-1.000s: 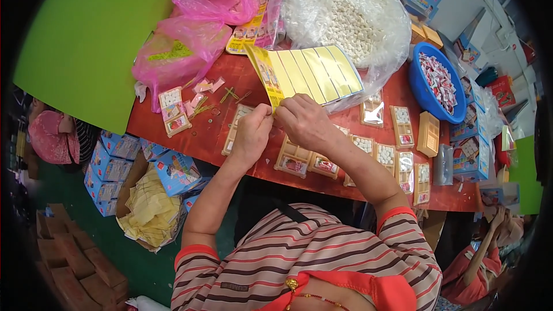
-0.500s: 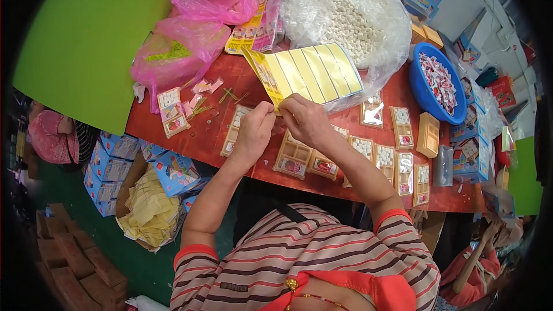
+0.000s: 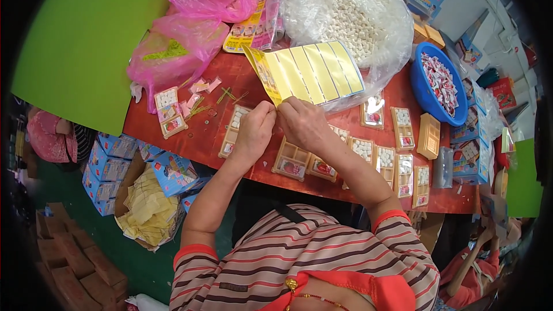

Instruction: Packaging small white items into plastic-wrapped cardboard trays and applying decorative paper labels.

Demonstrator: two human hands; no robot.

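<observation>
Over the table's near middle, both my hands meet at the near corner of a yellow sheet of stickers [image 3: 314,72]. The sheet is bent, with a printed part folded up on its left and pale strips on its right. My left hand [image 3: 254,132] is closed in a pinch at that corner. Beside it, my right hand [image 3: 302,126] grips the same corner with bent fingers, which hide the exact hold. Under and around my hands lie tan compartment trays: one with white pieces [image 3: 231,132] at the left, another partly unfilled [image 3: 291,158] beneath my right wrist.
A clear bag of white pieces [image 3: 354,23] sits at the back, with pink bags [image 3: 190,46] to its left. At the right stands a blue basin [image 3: 416,83] of small packets. More filled trays [image 3: 403,129] and a tray stack [image 3: 428,136] lie right. Blue boxes [image 3: 175,173] stand below left.
My right hand has shifted slightly left and its fingers have closed in against my left hand at the sheet's corner. The sheet has barely moved.
</observation>
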